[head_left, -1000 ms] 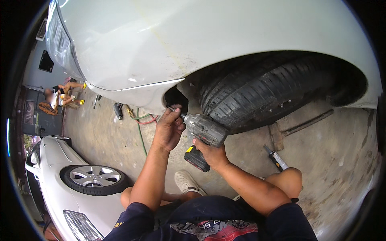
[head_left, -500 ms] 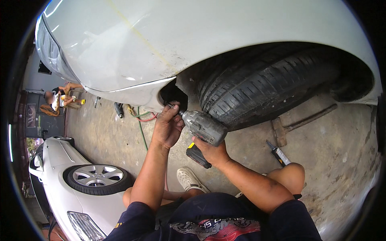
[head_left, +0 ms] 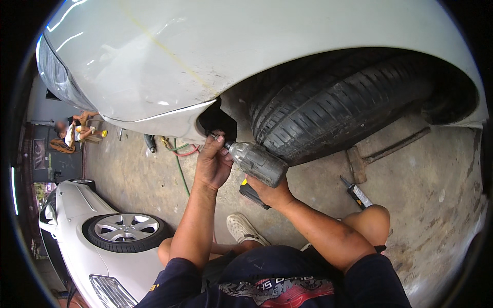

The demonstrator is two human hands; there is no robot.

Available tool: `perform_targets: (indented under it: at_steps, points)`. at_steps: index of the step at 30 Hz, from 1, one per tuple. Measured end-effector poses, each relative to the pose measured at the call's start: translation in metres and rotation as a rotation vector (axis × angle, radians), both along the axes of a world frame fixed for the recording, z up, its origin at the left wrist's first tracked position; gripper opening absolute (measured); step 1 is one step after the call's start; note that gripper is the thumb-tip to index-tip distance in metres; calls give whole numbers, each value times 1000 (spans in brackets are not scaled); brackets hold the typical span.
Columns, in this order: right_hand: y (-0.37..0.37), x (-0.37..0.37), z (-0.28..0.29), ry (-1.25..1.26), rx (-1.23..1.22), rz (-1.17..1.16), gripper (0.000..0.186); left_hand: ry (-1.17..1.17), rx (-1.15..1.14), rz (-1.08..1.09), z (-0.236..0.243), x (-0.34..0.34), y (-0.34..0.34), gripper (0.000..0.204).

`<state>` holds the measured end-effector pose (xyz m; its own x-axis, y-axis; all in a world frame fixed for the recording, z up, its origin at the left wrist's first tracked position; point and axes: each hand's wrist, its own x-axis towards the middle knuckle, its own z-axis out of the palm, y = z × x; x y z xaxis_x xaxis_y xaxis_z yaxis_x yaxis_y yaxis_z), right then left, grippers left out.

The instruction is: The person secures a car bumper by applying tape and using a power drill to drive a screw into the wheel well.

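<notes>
A white car (head_left: 169, 61) fills the top of the view, its fender sweeping in an arch toward the right, with scuffs and a yellowish streak near the front corner of that arch. A second white car (head_left: 77, 205) stands at lower left. Under the fender sits a black tyre (head_left: 334, 110), turned so that its tread faces outward; the second car shows a silver multi-spoke wheel (head_left: 127, 227). On the stained concrete floor (head_left: 318, 187), a hammer (head_left: 357, 164) lies near the tyre, its long handle reaching up to the right. A pale shoe (head_left: 241, 229) is planted below the hands. The worn grey power driver (head_left: 255, 163) is just left of the tyre's lower edge, its nose aimed up and left at the dark opening behind the bumper corner. The right hand (head_left: 269, 192) has its grip wrapped around the driver's handle, the black battery pack (head_left: 252, 196) showing beneath. The left hand (head_left: 214, 165) is at the driver's nose, fingers curled and thumb raised — whether its grip is clenched on something small, I cannot tell. Smaller still, a cartridge tube (head_left: 355, 192) lies by the right knee — just below the hammer's head.
</notes>
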<state>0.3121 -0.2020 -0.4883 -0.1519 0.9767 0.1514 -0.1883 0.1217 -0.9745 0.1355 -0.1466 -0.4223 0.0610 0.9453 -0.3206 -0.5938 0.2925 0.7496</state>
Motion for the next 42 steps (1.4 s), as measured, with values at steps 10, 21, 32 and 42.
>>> perform_targets:
  at_steps: [10, 21, 32, 42]
  points:
    - [-3, 4, 5, 13, 13, -44, 22, 93, -43, 16, 13, 11, -4, 25]
    - [-48, 42, 34, 43, -10, 76, 40, 200, -154, 41, 62, -3, -43, 35]
    - [-39, 85, 51, 94, 237, 103, 42, 220, 116, 91, 114, 54, -35, 32]
    - [-41, 94, 39, 290, 28, 285, 39, 348, 80, 130, 137, 69, -42, 29]
